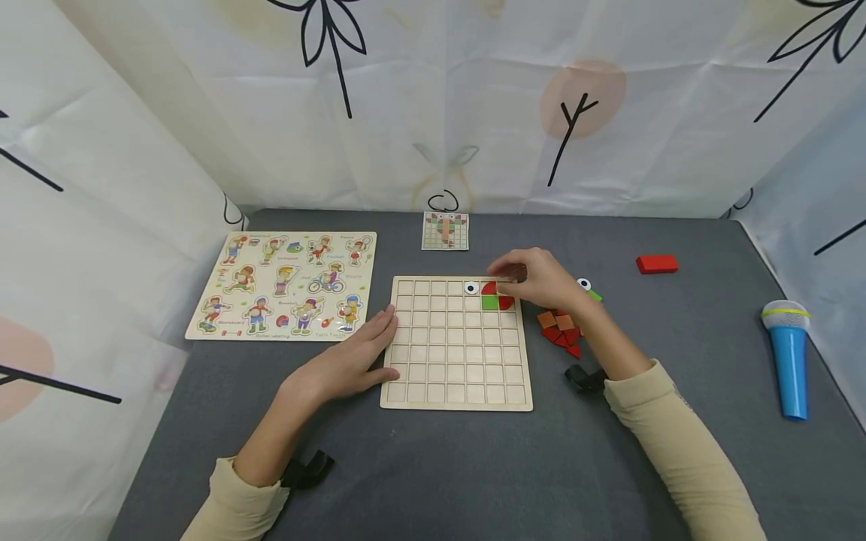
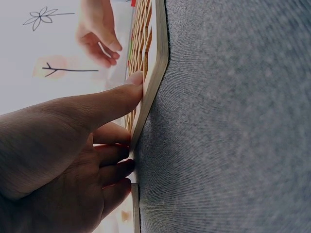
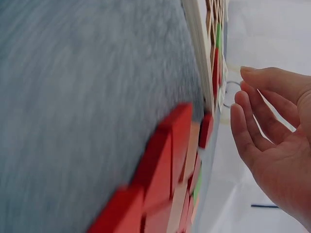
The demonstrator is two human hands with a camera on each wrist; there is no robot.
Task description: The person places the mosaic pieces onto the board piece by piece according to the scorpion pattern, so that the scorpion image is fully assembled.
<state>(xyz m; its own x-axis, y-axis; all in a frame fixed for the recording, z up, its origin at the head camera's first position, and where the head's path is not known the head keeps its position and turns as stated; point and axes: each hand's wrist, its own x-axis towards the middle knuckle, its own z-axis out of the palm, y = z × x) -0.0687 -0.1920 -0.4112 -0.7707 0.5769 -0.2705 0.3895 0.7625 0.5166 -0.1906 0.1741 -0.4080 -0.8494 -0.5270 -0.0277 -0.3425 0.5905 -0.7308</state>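
A light wooden grid board (image 1: pixel 446 353) lies on the dark cloth. My left hand (image 1: pixel 348 361) rests along its left edge, thumb on the rim and fingers fairly straight against the side. Near the top right of the grid sit a white eye piece (image 1: pixel 471 288), a green square (image 1: pixel 490 303) and two red rounded pieces (image 1: pixel 506 303). Above that corner hovers my right hand (image 1: pixel 541 278), its fingers loosely bent; in the right wrist view nothing shows between thumb and fingers. Beside the board is a pile of red and orange pieces (image 1: pixel 561 329), partly hidden by the right forearm.
A small pattern card (image 1: pixel 445 231) stands behind the board. A picture puzzle board (image 1: pixel 280 285) lies at left, close to the left fingertips. To the right are a red block (image 1: pixel 657 264) and a blue toy microphone (image 1: pixel 789 361). Another eye piece (image 1: pixel 584 284) lies past the right wrist.
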